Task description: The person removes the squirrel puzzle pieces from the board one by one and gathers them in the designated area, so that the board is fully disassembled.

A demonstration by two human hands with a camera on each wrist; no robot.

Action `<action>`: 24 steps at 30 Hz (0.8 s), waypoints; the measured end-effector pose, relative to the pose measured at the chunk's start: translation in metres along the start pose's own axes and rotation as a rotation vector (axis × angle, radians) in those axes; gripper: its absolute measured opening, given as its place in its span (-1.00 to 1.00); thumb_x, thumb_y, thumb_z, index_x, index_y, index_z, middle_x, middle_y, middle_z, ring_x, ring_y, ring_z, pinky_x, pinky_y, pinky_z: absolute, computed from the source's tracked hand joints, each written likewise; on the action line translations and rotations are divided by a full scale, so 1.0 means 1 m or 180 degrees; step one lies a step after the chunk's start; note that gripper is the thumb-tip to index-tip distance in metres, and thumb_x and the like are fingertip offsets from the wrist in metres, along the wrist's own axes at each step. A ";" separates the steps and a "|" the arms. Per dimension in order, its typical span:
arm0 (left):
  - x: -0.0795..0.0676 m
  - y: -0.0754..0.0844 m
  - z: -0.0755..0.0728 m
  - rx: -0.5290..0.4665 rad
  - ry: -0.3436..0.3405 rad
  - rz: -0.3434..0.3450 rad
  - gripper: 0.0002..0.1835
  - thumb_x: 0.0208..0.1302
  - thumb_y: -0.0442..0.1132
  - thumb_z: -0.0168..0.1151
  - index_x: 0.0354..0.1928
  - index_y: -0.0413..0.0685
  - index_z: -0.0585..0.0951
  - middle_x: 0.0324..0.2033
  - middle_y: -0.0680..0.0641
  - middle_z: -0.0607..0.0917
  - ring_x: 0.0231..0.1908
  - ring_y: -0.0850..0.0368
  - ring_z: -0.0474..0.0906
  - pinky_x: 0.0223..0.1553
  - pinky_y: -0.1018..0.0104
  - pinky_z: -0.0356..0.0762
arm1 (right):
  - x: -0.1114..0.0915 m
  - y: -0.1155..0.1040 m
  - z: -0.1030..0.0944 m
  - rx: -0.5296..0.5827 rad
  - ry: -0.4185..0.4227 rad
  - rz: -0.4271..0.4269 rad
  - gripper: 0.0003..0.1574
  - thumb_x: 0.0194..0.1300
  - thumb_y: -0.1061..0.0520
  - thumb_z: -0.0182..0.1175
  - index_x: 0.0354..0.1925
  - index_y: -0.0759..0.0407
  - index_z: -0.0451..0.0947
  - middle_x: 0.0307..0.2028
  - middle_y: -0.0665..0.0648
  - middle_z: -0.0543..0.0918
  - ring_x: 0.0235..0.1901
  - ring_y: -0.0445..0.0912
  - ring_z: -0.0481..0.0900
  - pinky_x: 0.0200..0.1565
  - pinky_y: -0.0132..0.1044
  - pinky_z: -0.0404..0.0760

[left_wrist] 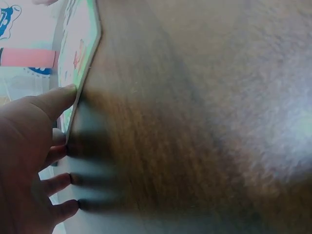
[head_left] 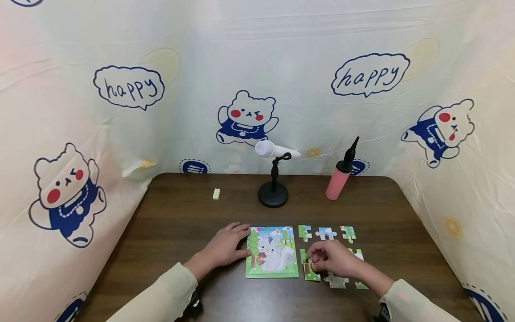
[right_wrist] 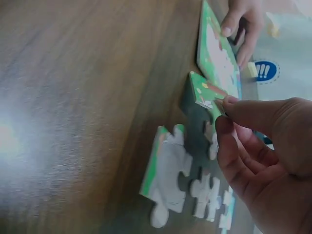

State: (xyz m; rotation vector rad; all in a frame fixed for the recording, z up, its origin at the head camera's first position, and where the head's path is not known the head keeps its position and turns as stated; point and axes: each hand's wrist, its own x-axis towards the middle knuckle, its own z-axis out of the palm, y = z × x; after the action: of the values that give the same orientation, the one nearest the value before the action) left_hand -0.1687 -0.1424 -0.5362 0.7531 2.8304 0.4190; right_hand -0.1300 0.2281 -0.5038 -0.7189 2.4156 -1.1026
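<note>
A flat puzzle board (head_left: 271,274) with a squirrel picture lies on the table in the head view. My left hand (head_left: 227,245) rests at its left side, fingers spread; the left wrist view shows the thumb (left_wrist: 63,100) touching the board's edge. To the right of the board, my right hand (head_left: 335,258) pinches a green puzzle piece (right_wrist: 202,91) between thumb and index finger. That piece is tilted, raised off the table at least in part. Loose pieces surround the hand, including a grey-white one (right_wrist: 168,165) and a sky-blue one (head_left: 326,233); the hand partly hides others.
Behind the board stands a white microphone (head_left: 277,150) on a black round-based stand (head_left: 273,195). A pink hand pump (head_left: 338,183) is at the back right, and a small cream toy brick (head_left: 216,193) at the back left. Printed cloth encloses the table (head_left: 173,223).
</note>
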 end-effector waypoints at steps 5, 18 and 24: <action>0.001 -0.002 -0.003 0.0027 -0.0082 -0.0014 -0.25 0.31 0.25 0.33 0.43 0.02 0.51 0.46 -0.03 0.45 0.49 -0.18 0.26 0.39 -0.20 0.31 | -0.001 0.006 0.008 -0.0001 -0.0024 -0.0049 -0.82 0.25 0.28 0.41 -0.15 0.14 0.69 -0.38 -0.02 0.68 -0.40 -0.29 0.59 -0.31 -0.37 0.61; 0.000 -0.003 -0.004 0.0060 -0.0071 0.0023 -0.23 0.31 0.26 0.32 0.44 0.02 0.50 0.46 -0.02 0.46 0.48 -0.16 0.28 0.39 -0.18 0.32 | 0.003 0.006 0.014 -0.0207 -0.0041 -0.0054 -0.81 0.22 0.26 0.43 -0.18 0.08 0.72 -0.43 -0.10 0.66 -0.44 -0.33 0.56 -0.35 -0.38 0.57; 0.000 -0.005 -0.002 0.0119 -0.0062 0.0075 -0.21 0.32 0.30 0.28 0.47 0.04 0.47 0.47 -0.01 0.44 0.49 -0.15 0.27 0.39 -0.17 0.33 | 0.004 0.008 0.016 -0.0350 -0.0017 -0.0113 -0.81 0.20 0.27 0.44 -0.19 0.08 0.74 -0.46 -0.14 0.64 -0.46 -0.36 0.53 -0.34 -0.40 0.56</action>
State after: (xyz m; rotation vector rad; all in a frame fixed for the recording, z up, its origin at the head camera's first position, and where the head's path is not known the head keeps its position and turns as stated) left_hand -0.1709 -0.1471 -0.5360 0.7939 2.8212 0.3615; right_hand -0.1266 0.2207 -0.5201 -0.8016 2.4837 -0.9861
